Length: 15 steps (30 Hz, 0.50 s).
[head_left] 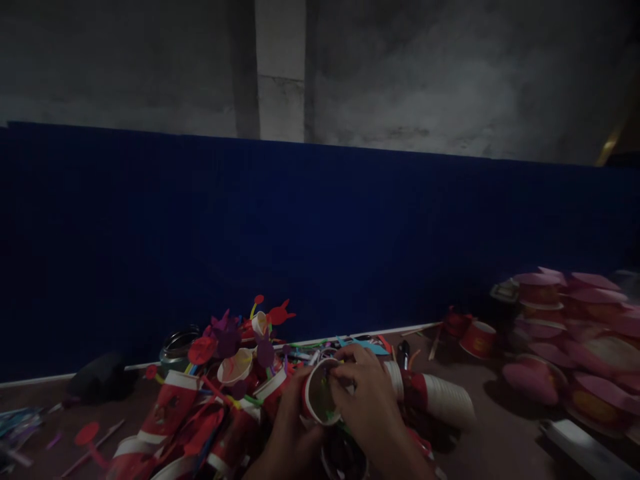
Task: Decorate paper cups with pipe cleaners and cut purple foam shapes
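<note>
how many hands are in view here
2: the left hand holds a paper cup at its side, and the right hand has its fingers at the cup's opening. No others show.

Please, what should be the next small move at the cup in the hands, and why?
Perhaps the right hand should press gently inside the cup while the left hand steadies it: the left hand holds its outside, the right reaches over the rim, and something green shows inside.

Red paper cup [313,403] with a white rim between the hands [367,393]; navy-blue partition [320,233] beyond them; pink-topped red cups [600,400] to their right; reddish-brown worktop [493,437] below.
</note>
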Available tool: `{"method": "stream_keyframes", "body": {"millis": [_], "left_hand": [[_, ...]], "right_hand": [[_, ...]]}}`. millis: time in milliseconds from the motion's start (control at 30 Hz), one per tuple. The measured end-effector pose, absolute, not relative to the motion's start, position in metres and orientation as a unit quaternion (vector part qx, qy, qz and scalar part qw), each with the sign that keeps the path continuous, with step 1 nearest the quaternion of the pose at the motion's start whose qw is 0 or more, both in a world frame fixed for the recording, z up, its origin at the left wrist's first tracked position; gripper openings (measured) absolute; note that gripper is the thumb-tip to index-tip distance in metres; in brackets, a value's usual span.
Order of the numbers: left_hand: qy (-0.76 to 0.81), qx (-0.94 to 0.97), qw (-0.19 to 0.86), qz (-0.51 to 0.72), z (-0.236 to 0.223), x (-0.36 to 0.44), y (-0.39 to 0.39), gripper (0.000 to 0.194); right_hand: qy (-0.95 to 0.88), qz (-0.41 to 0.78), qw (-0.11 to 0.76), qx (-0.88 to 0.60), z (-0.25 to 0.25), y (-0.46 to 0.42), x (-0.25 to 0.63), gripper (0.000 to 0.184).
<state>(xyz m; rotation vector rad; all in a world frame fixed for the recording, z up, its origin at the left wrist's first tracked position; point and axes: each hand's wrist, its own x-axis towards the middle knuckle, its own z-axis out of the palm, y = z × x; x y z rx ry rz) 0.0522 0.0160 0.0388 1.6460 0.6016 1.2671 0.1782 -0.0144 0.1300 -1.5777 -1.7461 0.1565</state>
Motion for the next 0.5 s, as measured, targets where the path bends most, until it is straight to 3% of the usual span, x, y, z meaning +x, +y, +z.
{"method": "stream_keyframes", "body": {"millis": [333, 500], "left_hand": [[0.242, 0.674, 0.455, 0.529, 0.0395, 0.051, 0.016, 0.05], [0.241, 0.643, 0.503, 0.524, 0.0318, 0.0529, 0.0165, 0.055]], "right_hand": [[-0.702, 0.099, 0.378, -0.596, 0.1285, -0.0139, 0.1789, 0.024], [-0.7, 0.08, 0.355, -0.615, 0.1278, -0.0122, 0.1786, 0.022]]}}
